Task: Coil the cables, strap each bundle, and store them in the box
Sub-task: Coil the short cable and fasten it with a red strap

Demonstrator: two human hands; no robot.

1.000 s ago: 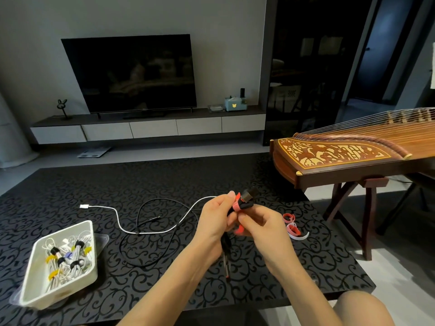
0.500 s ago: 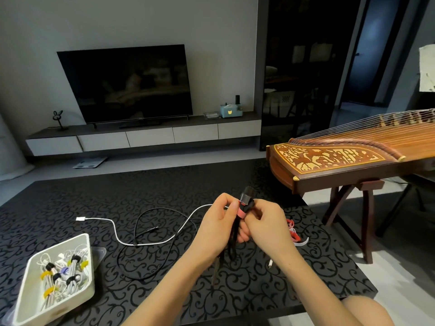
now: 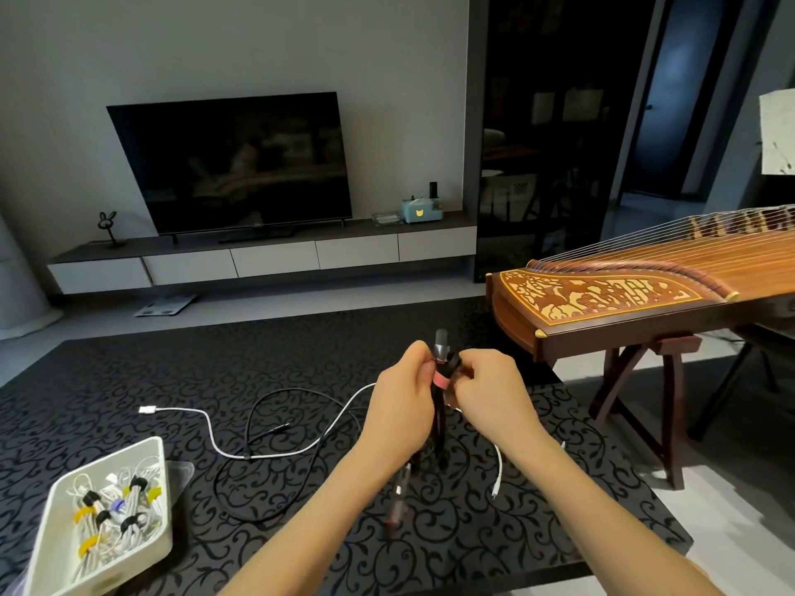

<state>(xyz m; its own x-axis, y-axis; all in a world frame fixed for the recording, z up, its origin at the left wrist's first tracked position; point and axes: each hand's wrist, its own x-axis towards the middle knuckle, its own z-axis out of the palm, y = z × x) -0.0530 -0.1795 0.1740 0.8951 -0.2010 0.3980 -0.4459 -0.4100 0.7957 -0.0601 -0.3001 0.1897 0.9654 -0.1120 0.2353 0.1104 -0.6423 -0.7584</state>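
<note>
Cable bundle [image 3: 439, 408] gripped in my left hand [image 3: 402, 406], strap [image 3: 441, 379] pinched by right hand [image 3: 490, 395]; slack pinch may unwind coils.

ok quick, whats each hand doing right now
Left hand: closed, gripping the black cable bundle.
Right hand: closed on the same bundle, fingers at the red strap.

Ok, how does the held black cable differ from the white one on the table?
The black cable is bundled; the white cable lies loose. Left hand and right hand grip the black cable above the table; the white cable rests on it. Only the black cable has a red strap. Neither is in the box.
</note>
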